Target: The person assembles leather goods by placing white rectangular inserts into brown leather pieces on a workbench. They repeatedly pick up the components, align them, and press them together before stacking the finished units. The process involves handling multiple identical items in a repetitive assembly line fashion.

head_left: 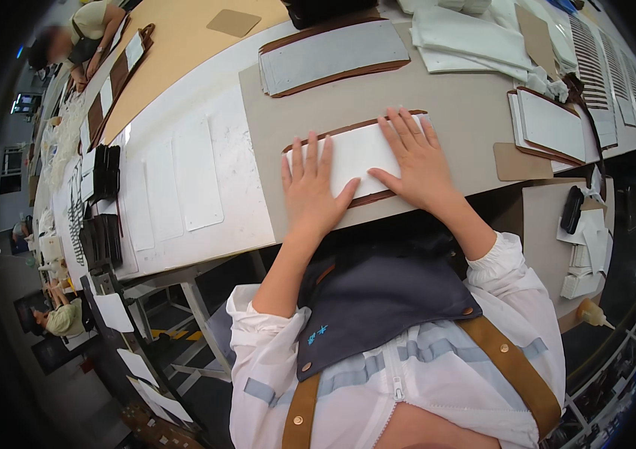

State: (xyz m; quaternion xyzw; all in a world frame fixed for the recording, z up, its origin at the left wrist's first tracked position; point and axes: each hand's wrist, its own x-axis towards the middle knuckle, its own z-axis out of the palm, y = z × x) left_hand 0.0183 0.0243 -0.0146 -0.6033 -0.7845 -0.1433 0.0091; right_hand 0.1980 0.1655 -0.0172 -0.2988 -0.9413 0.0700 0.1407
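A brown leather panel with a white sheet (358,156) on top lies on the grey mat (262,161) near the table's front edge. Brown shows along its far and near sides. My left hand (313,187) rests flat on the sheet's left end, fingers pointing away. On its right end lies my right hand (420,161), palm down with the fingers spread. The two thumbs point toward each other and stay apart. Beyond my hands sits a stack of similar brown panels topped with a light grey sheet (337,58).
Thin white strips (198,172) lie to the left, beside dark stacked pieces (101,232). White folded sheets (475,37) are piled at the far right, near more sheet-covered brown panels (550,123). A brown board (521,162) overhangs the right edge. Another person (92,30) works far left.
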